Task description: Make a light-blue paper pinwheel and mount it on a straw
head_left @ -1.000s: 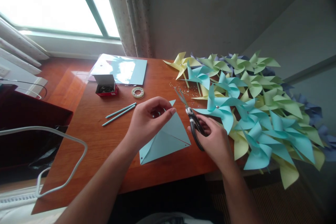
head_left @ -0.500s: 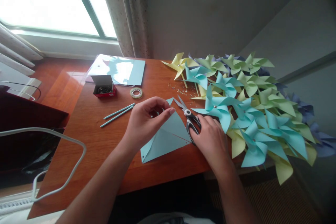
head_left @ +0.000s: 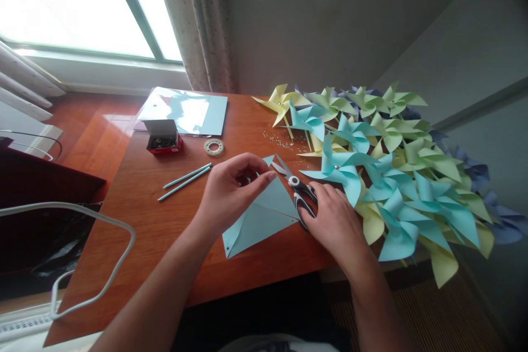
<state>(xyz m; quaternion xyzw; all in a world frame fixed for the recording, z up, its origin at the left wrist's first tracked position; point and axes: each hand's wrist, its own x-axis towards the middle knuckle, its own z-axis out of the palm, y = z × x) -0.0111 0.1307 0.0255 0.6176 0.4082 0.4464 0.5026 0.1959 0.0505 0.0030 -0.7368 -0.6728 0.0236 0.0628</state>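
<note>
On my feed, the bare left hand (head_left: 235, 187) hides part of the light-blue paper sheet (head_left: 264, 223); I can't identify the dark contents (head_left: 161, 141) of the far-left red cardboard box (head_left: 165, 148).

A wooden table (head_left: 136, 264) bears paper (head_left: 264, 223), pinwheels (head_left: 386, 176), tape (head_left: 221, 147).

Speckled curtain (head_left: 208, 27), grey wall (head_left: 309, 22), window (head_left: 78, 5) — bright

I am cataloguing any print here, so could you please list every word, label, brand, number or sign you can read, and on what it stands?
None can be read.
Box: marks on its front, too small and blurred.
Tape: specks around its core, too small to tell whether print.
Paper, scissors: no lettering visible.
</note>
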